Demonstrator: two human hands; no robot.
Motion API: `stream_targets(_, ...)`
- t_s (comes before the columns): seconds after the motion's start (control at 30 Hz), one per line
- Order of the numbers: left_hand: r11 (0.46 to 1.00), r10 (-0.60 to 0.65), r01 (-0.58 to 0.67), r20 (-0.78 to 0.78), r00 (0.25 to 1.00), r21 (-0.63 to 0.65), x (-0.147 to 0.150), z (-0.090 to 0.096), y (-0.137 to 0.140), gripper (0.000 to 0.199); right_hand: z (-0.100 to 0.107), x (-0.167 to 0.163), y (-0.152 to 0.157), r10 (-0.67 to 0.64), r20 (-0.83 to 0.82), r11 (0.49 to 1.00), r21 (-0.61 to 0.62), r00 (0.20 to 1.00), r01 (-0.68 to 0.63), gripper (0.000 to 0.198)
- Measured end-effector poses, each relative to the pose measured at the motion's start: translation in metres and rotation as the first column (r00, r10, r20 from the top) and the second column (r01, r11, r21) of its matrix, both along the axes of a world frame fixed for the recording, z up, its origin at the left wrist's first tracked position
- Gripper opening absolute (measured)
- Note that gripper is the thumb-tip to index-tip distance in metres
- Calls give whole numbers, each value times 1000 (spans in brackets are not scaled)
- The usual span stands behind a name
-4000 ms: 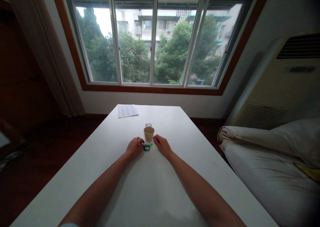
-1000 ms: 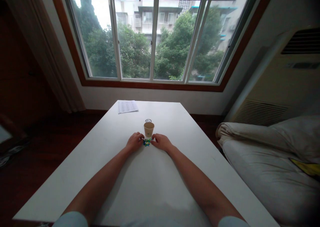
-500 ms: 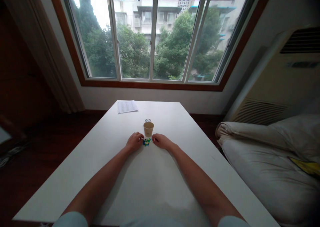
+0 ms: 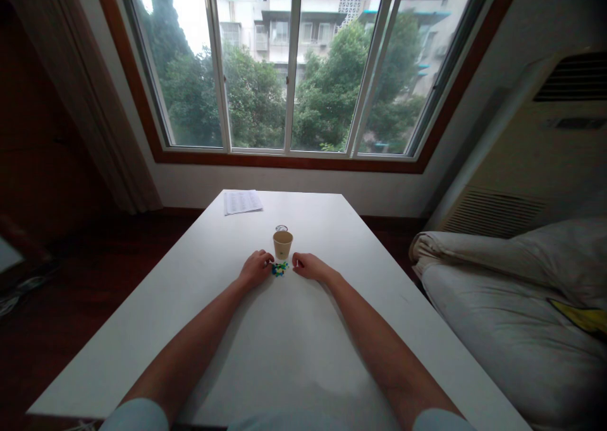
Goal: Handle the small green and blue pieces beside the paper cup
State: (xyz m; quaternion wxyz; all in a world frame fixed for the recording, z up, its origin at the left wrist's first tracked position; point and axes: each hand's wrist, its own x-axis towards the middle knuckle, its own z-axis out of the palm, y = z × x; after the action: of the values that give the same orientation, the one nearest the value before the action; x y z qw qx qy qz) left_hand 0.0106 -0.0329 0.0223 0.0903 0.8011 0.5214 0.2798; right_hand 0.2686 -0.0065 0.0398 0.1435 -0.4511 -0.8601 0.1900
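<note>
A small cluster of tiny blue, green and yellow pieces (image 4: 280, 268) lies on the white table, too small to make out their kind. Just behind it stands a light brown paper cup (image 4: 282, 246), upright, its inside bottom hidden. My left hand (image 4: 257, 267) rests at the cluster's left edge, fingers loosely bent and a little apart, nothing visible in them. On the other side, slightly away from the pieces, is my right hand (image 4: 310, 267). Its fingers are curled, with a small gap between thumb and forefinger. No held thing shows there.
Behind the cup lies a small thin ring-shaped item (image 4: 281, 228). Printed paper sheets (image 4: 243, 201) sit at the far left corner of the white table (image 4: 190, 330). Beyond is a window wall; to the right, a bed or couch with folded bedding (image 4: 502, 304).
My right hand has shifted slightly right, away from the pieces, and a gap now shows between its thumb and forefinger. My left hand has barely moved. The cup stays in place.
</note>
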Motion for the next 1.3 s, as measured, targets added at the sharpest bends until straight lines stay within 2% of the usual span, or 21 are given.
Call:
stream_targets(0.1,1000,-1,1,-4,1000,-2,0,1,0,20,-1,-1,-1,2,-19,1000,26,1000,-2,10)
stream_targets(0.23,1000,-2,2,-2,1000,-8,0,2,-1,20,-3,-3,-1,-52,-16,998,31,999,52,22)
stream_targets(0.5,1000,8,-8,-3,1000,-9,0,0,-1,20,-6,-5,0,-73,1,990,124,997,73,8)
stream_targets(0.7,1000,14,-14,-10,1000,-10,0,1,-1,20,-8,-7,-4,-111,-101,978,166,989,127,7)
stream_targets(0.83,1000,13,-13,-5,1000,-11,1,2,-1,19,-7,-9,-9,-80,-172,978,179,982,111,3)
stream_targets(1.1,1000,11,-11,3,1000,-13,1,3,-2,19,-5,-15,-13,-81,-209,975,185,974,121,7)
stream_targets(1.3,1000,7,-7,-1,1000,-11,1,4,-2,19,-6,-17,-13,-51,-278,964,236,959,120,9)
